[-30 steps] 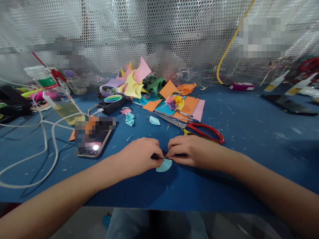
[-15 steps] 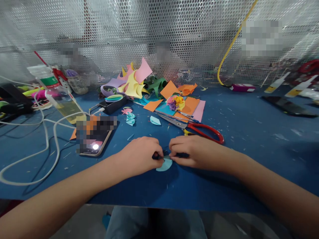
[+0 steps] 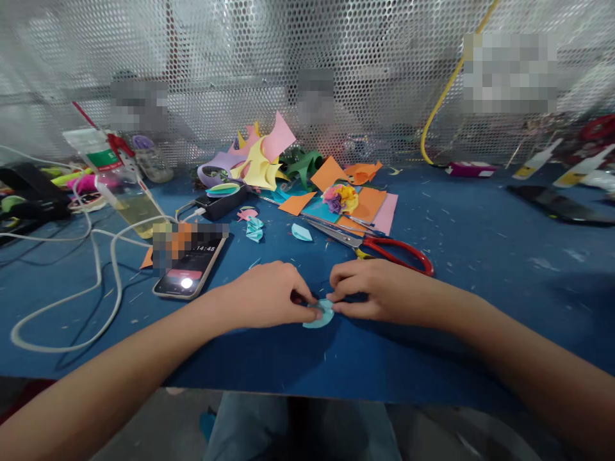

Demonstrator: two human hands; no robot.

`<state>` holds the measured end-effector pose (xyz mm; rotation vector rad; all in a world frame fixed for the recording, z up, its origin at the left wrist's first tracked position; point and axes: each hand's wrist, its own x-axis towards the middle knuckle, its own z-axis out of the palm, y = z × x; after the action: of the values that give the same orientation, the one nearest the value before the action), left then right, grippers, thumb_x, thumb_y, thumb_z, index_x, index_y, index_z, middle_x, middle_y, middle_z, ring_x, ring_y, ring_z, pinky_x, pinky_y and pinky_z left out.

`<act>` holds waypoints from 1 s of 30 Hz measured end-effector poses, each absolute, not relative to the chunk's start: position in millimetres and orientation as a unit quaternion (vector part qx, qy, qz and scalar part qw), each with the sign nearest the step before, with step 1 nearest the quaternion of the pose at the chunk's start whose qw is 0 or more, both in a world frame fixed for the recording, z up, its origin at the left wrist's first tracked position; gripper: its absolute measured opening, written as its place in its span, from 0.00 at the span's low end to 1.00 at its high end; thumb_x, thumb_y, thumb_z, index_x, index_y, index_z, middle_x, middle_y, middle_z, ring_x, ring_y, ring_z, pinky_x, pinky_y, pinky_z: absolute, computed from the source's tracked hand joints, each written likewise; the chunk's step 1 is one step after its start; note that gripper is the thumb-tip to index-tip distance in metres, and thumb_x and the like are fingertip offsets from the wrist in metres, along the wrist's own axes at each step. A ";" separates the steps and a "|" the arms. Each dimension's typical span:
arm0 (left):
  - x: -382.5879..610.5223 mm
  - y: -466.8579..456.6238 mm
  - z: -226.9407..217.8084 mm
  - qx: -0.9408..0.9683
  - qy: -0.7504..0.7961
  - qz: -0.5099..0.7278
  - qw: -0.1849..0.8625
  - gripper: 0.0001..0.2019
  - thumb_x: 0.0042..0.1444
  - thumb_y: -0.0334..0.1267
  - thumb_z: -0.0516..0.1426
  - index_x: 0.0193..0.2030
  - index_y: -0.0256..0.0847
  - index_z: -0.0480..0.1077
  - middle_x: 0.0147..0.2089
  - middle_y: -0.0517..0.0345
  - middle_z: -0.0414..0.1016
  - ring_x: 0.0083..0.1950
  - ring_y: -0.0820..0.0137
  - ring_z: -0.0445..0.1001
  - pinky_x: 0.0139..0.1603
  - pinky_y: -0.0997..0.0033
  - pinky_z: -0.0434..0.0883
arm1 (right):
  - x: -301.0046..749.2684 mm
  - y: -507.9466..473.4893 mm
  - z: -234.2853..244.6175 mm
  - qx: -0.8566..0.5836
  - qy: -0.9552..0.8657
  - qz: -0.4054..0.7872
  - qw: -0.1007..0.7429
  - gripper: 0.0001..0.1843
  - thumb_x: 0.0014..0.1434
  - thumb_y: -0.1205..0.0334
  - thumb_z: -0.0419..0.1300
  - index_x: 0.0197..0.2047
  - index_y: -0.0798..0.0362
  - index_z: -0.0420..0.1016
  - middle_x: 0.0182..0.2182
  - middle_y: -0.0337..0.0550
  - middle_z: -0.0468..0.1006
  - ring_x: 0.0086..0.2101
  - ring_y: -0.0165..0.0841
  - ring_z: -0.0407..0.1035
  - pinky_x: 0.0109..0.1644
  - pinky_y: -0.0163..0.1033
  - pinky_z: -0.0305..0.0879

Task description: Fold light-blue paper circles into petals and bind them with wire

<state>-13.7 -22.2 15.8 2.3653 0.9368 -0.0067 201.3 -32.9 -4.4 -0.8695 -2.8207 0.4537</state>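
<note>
A small light-blue paper piece (image 3: 321, 317) with a rounded edge lies between my hands near the table's front. My left hand (image 3: 273, 294) pinches its left side between thumb and fingers. From the right, my right hand (image 3: 360, 289) pinches its upper right edge, partly covering it. Beyond the hands are a folded light-blue paper piece (image 3: 302, 232) and a crumpled light-blue piece (image 3: 255, 228). Red-handled scissors (image 3: 369, 243) lie past my right hand with the blades pointing left.
A lit phone (image 3: 192, 272) and a white cable (image 3: 115, 288) lie on the left, by a bottle (image 3: 127, 198). Paper scraps (image 3: 257, 163) and a multicoloured paper flower (image 3: 340, 198) lie at the back, before a perforated metal panel (image 3: 269, 57). A dark phone (image 3: 557, 203) lies far right.
The fingers of both my hands have shifted on the light-blue paper, and more of its upper part shows. The view has moved slightly. The other things stay in place.
</note>
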 end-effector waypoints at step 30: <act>-3.8 -20.7 5.6 0.835 0.367 0.287 0.294 0.06 0.50 0.34 0.57 0.27 0.37 0.75 0.26 0.61 0.70 0.23 0.81 0.63 0.21 0.81 0.58 | 190.9 -32.1 -7.2 -0.414 -0.805 0.282 0.318 0.08 0.56 0.57 0.56 0.31 0.52 0.71 0.30 0.39 0.73 0.31 0.28 0.67 0.35 0.33 0.64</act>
<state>-3.8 -20.7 5.6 2.2234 0.9767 0.7638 190.9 -32.1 -7.2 -1.0887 -2.1190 0.7418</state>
